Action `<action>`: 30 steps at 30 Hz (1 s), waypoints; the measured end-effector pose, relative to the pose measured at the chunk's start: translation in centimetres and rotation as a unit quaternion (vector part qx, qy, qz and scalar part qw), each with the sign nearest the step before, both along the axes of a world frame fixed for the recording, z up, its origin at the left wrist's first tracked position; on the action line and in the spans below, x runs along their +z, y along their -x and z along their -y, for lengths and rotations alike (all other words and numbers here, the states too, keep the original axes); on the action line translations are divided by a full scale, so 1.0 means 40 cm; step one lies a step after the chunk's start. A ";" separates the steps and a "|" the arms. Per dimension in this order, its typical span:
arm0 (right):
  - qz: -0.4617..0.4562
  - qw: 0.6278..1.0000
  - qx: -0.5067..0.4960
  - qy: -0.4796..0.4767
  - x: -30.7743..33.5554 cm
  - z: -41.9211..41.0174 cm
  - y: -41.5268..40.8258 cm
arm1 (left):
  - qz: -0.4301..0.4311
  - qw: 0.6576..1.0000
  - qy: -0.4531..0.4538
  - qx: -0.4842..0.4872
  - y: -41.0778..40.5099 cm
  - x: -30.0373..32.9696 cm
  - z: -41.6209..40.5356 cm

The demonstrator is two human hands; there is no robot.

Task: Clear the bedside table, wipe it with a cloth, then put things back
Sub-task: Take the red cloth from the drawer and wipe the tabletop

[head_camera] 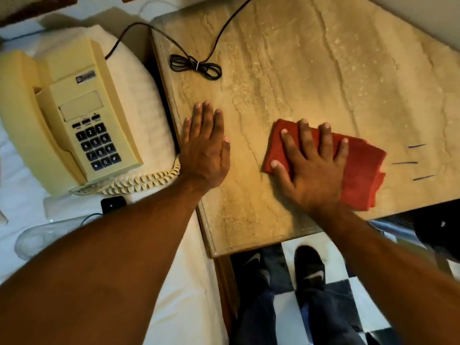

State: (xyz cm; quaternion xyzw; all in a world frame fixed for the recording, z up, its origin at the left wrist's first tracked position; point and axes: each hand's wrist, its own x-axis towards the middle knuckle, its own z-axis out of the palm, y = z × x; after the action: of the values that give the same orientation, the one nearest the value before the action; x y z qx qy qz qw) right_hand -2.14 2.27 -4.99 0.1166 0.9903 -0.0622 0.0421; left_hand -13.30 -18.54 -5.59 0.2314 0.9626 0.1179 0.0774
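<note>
Desk (311,58): beige marble-patterned top, carrying a black cord bundle (195,66) tied with a white twist near its far left corner.
Red cloth (361,168): folded, lying flat on the desk's near right area.
Right hand (311,168): fingers spread wide, palm pressing down on the cloth's left half.
Left hand (205,148): lying flat on the desk by its left edge, fingers extended and close together, holding nothing.
Cream push-button telephone (72,120): sitting on a white folded towel (146,100) on the bed (189,282), just beside the desk; its coiled handset cord (149,179) is trailing toward the left wrist.
Clear glass item (32,240): lying on the bed, near the left forearm.
</note>
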 end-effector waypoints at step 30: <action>-0.010 0.969 -0.245 -0.010 -0.014 -0.667 -0.171 | 0.020 0.985 0.040 -0.167 -0.236 0.018 -0.532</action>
State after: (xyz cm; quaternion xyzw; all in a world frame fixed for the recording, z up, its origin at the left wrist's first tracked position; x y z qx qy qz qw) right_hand 4.71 28.94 -5.55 0.3559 0.9324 -0.0614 0.0149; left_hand -3.86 2.74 -4.86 0.3832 0.9126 0.0695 0.1245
